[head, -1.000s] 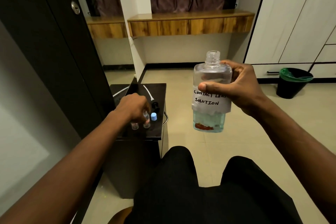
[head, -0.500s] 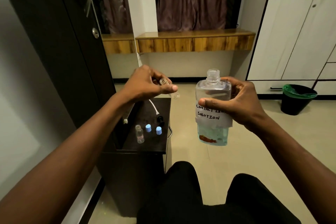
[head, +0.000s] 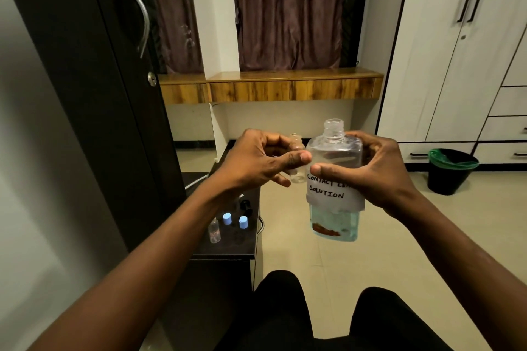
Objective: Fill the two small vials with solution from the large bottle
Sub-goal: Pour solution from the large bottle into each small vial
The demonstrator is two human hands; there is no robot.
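Left hand [head: 256, 159] pinches an uncapped vial [head: 296, 162] beside the large bottle [head: 335, 179]'s neck, likely for pouring; right hand [head: 379, 168] grips the bottle upright.

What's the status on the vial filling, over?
Left hand holds one open vial beside the large bottle, upright and uncapped in right hand. Second vial and two blue caps on black stand. Nothing in the way.
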